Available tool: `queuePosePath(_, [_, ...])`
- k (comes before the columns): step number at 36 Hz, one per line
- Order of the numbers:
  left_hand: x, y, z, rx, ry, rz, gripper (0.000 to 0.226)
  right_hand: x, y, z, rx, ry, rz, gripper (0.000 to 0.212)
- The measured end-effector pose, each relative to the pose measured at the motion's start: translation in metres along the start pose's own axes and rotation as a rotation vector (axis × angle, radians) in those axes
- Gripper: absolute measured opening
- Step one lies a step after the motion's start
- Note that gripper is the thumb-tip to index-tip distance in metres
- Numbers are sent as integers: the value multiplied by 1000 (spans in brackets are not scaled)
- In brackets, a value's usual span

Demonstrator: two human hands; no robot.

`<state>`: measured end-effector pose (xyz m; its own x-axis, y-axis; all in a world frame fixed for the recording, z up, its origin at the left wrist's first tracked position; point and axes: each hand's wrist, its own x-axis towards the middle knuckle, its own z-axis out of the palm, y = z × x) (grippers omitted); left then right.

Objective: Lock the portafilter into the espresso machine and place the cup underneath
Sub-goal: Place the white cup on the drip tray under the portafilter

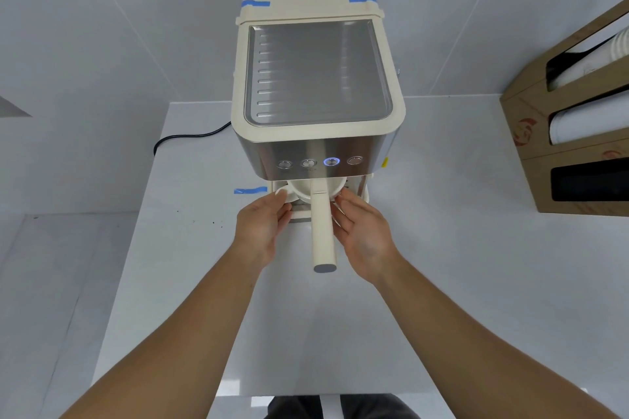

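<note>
Both my hands reach under the espresso machine (318, 85): my left hand (260, 231) has loosely curled fingers touching the white cup (284, 196), and my right hand (362, 236) lies open beside the portafilter (323, 228) handle. Whether either truly grips, I cannot tell. Portafilter sits in the machine, handle pointing toward the counter's (442, 248) near edge.

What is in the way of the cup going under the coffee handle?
Nothing visible: both hands, left hand and right hand, are at the cup, already beneath the portafilter. Its exact seating is hidden.
</note>
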<state>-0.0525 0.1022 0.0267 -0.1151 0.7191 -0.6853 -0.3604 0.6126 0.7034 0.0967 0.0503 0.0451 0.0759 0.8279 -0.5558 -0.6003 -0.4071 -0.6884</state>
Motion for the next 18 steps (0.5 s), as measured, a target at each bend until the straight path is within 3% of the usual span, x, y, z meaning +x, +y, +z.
queuePosePath(5, [0, 0, 0, 12, 9, -6, 8, 2, 0, -3, -13, 4, 15, 27])
queuePosePath(10, [0, 0, -3, 41, 10, -43, 30, 1, -2, -3, 8, 31, 33, 22])
queuePosePath(13, [-6, -2, -7, 51, -6, -60, 28, -1, -3, -7, 33, 50, 60, 28])
queuePosePath(18, [-21, -7, -19, 78, -42, -101, 21, -15, -7, -15, 37, 65, 80, 18])
